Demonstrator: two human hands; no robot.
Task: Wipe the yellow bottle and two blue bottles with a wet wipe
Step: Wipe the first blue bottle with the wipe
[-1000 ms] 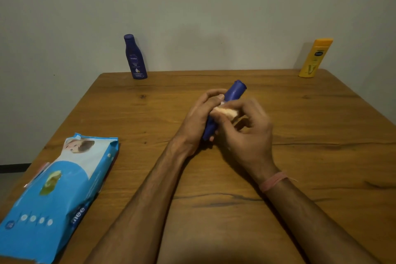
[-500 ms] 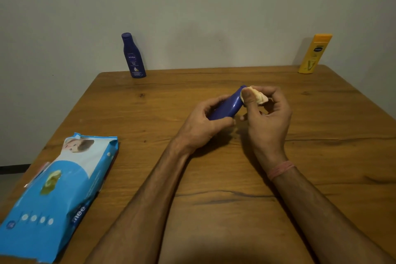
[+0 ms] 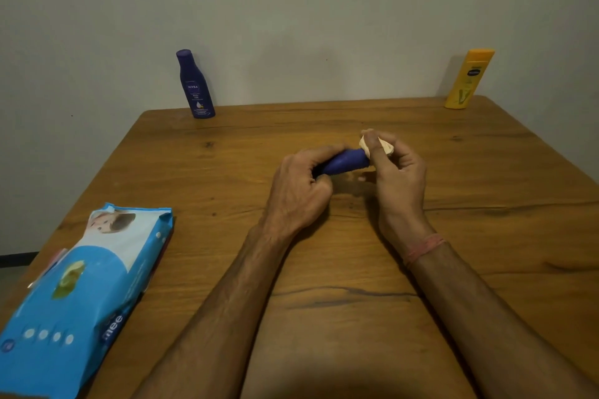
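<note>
The wipes pack (image 3: 74,295) overhangs the table's (image 3: 324,350) left edge. A blue bottle (image 3: 195,85) stands at the far-left corner. Mid-table, your left hand (image 3: 298,191) grips the second blue bottle (image 3: 345,162) — your right hand (image 3: 397,172) pinches the wet wipe (image 3: 377,144) at its tip. The yellow bottle (image 3: 469,78) stands at the far-right corner.

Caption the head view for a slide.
Left hand holds blue bottle; right hand wipes its end with wipe.
</note>
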